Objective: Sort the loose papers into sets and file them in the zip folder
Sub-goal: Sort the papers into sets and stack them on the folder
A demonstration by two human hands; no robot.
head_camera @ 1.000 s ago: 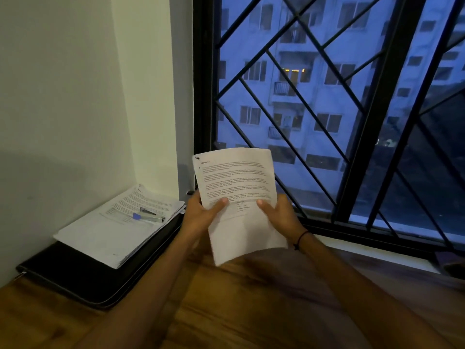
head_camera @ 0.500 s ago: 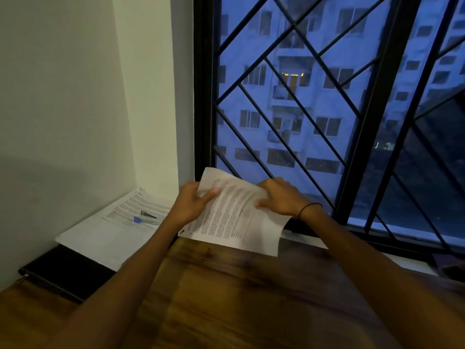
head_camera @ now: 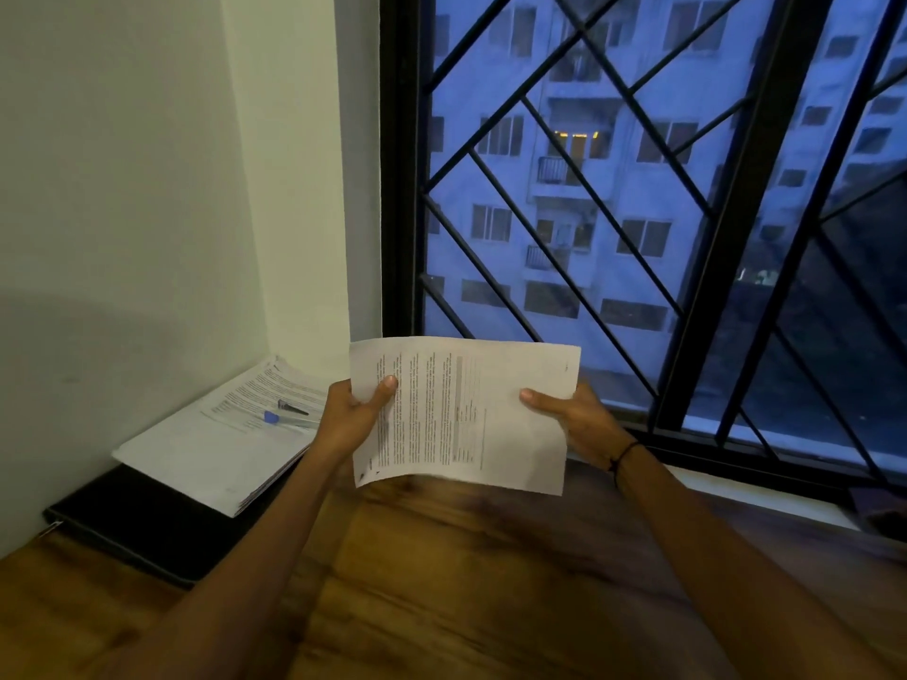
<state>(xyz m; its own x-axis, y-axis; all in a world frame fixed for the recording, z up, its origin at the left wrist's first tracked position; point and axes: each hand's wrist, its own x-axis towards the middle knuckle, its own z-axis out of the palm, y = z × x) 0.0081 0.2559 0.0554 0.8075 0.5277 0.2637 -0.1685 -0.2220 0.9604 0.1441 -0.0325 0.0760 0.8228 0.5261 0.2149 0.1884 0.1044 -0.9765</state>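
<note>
Setting: home room, upper floor | wooden worktop point(head_camera: 466, 581) in corner of plain painted wall point(head_camera: 122, 188) | barred window point(head_camera: 638, 213) facing apartment block point(head_camera: 564, 164) at dusk | paper stack point(head_camera: 216, 439) on black zip folder point(head_camera: 147, 527)

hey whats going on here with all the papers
A person is sorting papers at a wooden table by a barred window. Both hands hold one printed sheet up, turned sideways: the left hand grips its left edge, the right hand its right edge. To the left, a stack of papers with two pens on top lies on the black zip folder, so nothing looks filed yet.
</note>
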